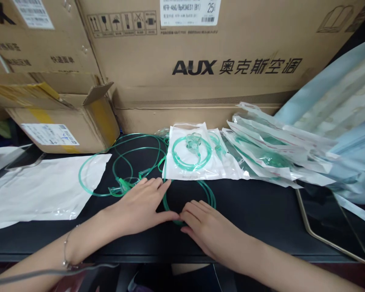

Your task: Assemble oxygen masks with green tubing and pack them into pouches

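Loose green plastic tubing (124,160) lies in loops on the black table (261,211). My left hand (141,205) rests flat on it, fingers stretched out toward a small coil of the tubing (208,194). My right hand (205,225) lies beside it, fingers together and extended, pressing on the near edge of that coil. Just beyond the hands sits a sealed clear packet (197,156) with a coiled green tube inside. Neither hand grips anything.
A fanned stack of several similar packets (270,150) lies to the right, an empty clear bag (39,188) to the left. Cardboard boxes (200,61) wall off the back. A phone or tablet (328,219) lies at right, near bluish plastic bags (349,113).
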A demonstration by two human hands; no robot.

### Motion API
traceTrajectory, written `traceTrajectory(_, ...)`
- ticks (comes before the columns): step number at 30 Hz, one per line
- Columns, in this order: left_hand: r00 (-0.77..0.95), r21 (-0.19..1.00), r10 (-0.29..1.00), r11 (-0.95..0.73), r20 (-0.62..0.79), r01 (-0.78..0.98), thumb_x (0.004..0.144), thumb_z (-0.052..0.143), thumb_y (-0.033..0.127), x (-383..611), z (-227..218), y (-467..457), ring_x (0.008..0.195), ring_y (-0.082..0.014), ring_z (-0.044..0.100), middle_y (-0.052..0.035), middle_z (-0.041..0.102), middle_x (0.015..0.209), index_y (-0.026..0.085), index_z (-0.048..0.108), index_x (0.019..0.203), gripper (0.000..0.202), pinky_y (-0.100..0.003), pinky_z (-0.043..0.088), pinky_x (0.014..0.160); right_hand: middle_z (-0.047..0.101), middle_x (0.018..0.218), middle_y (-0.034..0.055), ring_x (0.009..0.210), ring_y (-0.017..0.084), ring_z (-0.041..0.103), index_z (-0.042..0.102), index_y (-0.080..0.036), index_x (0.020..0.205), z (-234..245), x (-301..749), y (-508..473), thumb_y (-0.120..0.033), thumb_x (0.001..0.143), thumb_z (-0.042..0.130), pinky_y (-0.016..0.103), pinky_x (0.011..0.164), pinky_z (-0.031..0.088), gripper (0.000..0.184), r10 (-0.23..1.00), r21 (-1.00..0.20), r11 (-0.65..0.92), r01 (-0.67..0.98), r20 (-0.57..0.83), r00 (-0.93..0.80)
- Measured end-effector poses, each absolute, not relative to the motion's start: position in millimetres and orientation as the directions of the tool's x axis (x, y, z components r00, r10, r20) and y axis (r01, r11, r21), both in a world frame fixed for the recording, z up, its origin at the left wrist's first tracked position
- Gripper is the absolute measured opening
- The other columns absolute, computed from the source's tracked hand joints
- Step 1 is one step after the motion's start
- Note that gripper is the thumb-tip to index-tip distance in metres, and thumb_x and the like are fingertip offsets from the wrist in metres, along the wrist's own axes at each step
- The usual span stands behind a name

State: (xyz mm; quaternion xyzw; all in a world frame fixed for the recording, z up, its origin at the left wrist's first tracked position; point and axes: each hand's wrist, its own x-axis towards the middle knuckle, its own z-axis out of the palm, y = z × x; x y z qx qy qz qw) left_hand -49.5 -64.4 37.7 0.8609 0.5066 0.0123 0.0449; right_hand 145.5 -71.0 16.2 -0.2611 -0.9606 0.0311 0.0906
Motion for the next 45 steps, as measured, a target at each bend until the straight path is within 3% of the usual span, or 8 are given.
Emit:
traceTrajectory(5,0.305,0.131,0.952,-0.306,0.026,0.943,0.088,0.035,0.037,-57.0,44.8,-49.2,0.092,-0.0263,0.057,-0.0127,0.056,0.107,0.013,0.044,0.119,0.041,-0.039,0.042,0.079,0.055,0.091,0.0031,0.083,0.014,0.048,0.059,-0.017,0.089,44.0,173.5,-59.6,-0.011,0.086,0.045,0.028,0.076,0.038,0.016,0.42,-0.3,0.864,0.404,-0.009,-0.907)
traceTrajectory(13,0.383,0.334,0.924,-0.364,0.008,0.869,0.077,0.05,0.029,-62.3,37.5,-41.5,0.079,-0.0191,0.057,-0.0033,0.057,0.087,0.019,0.049,0.104,0.029,-0.03,0.044,0.067,0.052,0.082,0.0047,0.076,0.014,0.046,0.066,-0.02,0.085,56.6,205.3,-35.3,-0.009,0.086,0.04,0.026,0.067,0.038,0.028,0.435,-0.189,0.88,0.436,-0.049,-0.899)
traceTrajectory(17,0.481,0.288,0.877,-0.466,0.021,0.837,0.078,0.049,0.026,-62.3,39.7,-49.3,0.084,-0.0187,0.056,-0.0032,0.058,0.093,0.02,0.048,0.104,0.027,-0.03,0.042,0.074,0.054,0.081,0.0047,0.076,0.015,0.05,0.065,-0.019,0.092,52.8,207.5,-31.9,-0.003,0.082,0.039,0.027,0.068,0.042,0.032,0.541,-0.125,0.833,0.539,-0.019,-0.841)
traceTrajectory(21,0.514,0.183,0.858,-0.506,0.007,0.843,0.08,0.047,0.026,-59.6,38.7,-52.7,0.09,-0.0214,0.056,-0.0051,0.059,0.096,0.019,0.049,0.1,0.022,-0.034,0.04,0.079,0.056,0.09,0.0112,0.088,0.026,0.053,0.064,-0.014,0.097,44.6,179.4,-54.7,-0.031,0.081,0.052,0.039,0.073,0.046,0.026,0.68,-0.012,0.732,0.681,0.077,-0.729)
traceTrajectory(25,0.521,0.129,0.853,-0.52,0.03,0.845,0.08,0.047,0.026,-57.8,35.2,-52.5,0.092,-0.0226,0.057,-0.0074,0.059,0.097,0.015,0.049,0.1,0.023,-0.035,0.041,0.081,0.058,0.084,0.0124,0.081,0.028,0.054,0.061,-0.009,0.091,25.4,132.8,-80.6,-0.061,0.074,0.05,0.042,0.066,0.048,0.056,0.683,-0.007,0.72,0.694,0.188,-0.706)
traceTrajectory(32,0.472,0.224,0.882,-0.46,0.002,0.859,0.087,0.039,0.033,-60.6,40.0,-52.7,0.099,-0.0234,0.053,-0.0091,0.056,0.105,0.016,0.045,0.108,0.027,-0.038,0.042,0.085,0.057,0.083,0.0073,0.075,0.019,0.053,0.058,-0.012,0.083,27.7,131.8,-78.8,-0.013,0.079,0.055,0.03,0.064,0.045,0.005,0.484,-0.113,0.872,0.476,0.065,-0.873)
traceTrajectory(36,0.284,0.233,0.957,-0.288,0.049,0.929,0.086,0.038,0.034,-61.2,37.0,-44.1,0.098,-0.0268,0.054,-0.0134,0.052,0.107,0.012,0.042,0.112,0.034,-0.041,0.043,0.083,0.055,0.087,0.0035,0.078,0.014,0.05,0.058,-0.016,0.081,49.0,157.2,-70.7,-0.011,0.083,0.05,0.025,0.069,0.042,0.01,0.39,-0.23,0.894,0.386,-0.028,-0.92)
traceTrajectory(45,0.259,0.343,0.966,-0.247,0.011,0.906,0.074,0.051,0.028,-63.4,35.0,-39.1,0.092,-0.0237,0.056,-0.0077,0.058,0.1,0.017,0.047,0.107,0.035,-0.036,0.045,0.077,0.053,0.082,0.002,0.07,0.011,0.051,0.061,-0.017,0.082,54.3,193.2,-28.1,-0.009,0.087,0.041,0.023,0.063,0.039,0.022,0.418,-0.133,0.895,0.427,-0.086,-0.904)
